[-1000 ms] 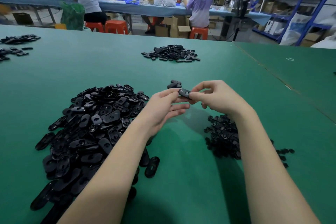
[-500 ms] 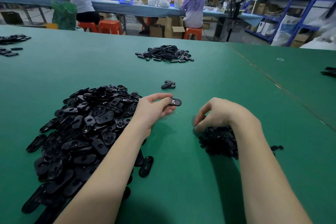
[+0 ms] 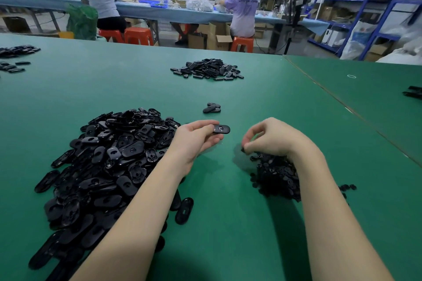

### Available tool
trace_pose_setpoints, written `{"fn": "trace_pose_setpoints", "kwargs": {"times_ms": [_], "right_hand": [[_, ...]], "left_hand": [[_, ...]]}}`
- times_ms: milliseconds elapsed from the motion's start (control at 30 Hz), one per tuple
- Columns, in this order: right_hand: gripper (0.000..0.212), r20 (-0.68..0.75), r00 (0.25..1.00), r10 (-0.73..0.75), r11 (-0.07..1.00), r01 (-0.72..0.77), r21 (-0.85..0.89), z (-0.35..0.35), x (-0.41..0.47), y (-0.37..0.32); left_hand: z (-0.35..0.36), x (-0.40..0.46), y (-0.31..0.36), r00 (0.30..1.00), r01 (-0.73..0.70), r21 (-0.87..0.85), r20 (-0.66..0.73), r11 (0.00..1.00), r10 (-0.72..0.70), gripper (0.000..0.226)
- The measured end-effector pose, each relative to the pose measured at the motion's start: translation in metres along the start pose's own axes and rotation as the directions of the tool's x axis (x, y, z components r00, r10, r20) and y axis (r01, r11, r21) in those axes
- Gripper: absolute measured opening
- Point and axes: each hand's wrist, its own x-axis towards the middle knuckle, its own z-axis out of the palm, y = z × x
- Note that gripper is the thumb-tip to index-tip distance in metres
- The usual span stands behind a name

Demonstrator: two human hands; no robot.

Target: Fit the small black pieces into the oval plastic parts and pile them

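Observation:
A big heap of black oval plastic parts (image 3: pixel 102 166) lies on the green table to my left. My left hand (image 3: pixel 194 141) holds one oval part (image 3: pixel 221 129) between thumb and fingers, just above the table. My right hand (image 3: pixel 271 137) hovers over the near edge of a heap of small black pieces (image 3: pixel 276 178), its fingertips pinching one small piece (image 3: pixel 243 149). A small pile of a few oval parts (image 3: pixel 212 108) lies just beyond my hands.
Another pile of black parts (image 3: pixel 207 69) sits farther back on the table, more (image 3: pixel 16 57) at the far left and a few (image 3: pixel 413 93) at the right edge. One loose oval part (image 3: pixel 184 210) lies near my left forearm. People sit at a blue bench behind.
My hands have parted. The right hand dropped from the oval part to the small-piece heap and lifted a piece; the left hand lowered, still holding the oval part.

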Motion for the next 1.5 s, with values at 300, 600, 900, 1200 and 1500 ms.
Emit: {"fn": "trace_pose_setpoints", "kwargs": {"times_ms": [300, 600, 900, 1200, 1500], "right_hand": [[0.004, -0.108, 0.993, 0.057, 0.791, 0.02, 0.611, 0.018, 0.006, -0.008], [0.009, -0.148, 0.988, 0.04, 0.836, 0.048, 0.546, 0.021, 0.008, -0.009], [0.003, -0.184, 0.981, -0.055, 0.876, 0.136, 0.463, 0.016, 0.008, -0.008], [0.015, -0.188, 0.981, -0.056, 0.877, 0.138, 0.46, 0.018, 0.009, -0.009], [0.021, -0.181, 0.977, -0.11, 0.857, 0.185, 0.48, 0.023, 0.011, -0.009]], "left_hand": [[0.003, -0.003, 0.003, 0.994, -0.021, -0.012, 0.111, 1.0, 0.022, 0.018], [0.003, -0.004, 0.002, 0.987, -0.027, 0.0, 0.157, 1.0, 0.027, 0.017], [0.003, -0.004, 0.002, 0.989, -0.015, 0.02, 0.146, 1.0, 0.012, 0.013], [0.001, -0.006, 0.006, 0.989, -0.068, 0.158, 0.144, 0.985, 0.045, 0.011], [-0.005, -0.007, 0.011, 0.987, -0.013, 0.016, 0.159, 1.0, 0.01, 0.019]]}}
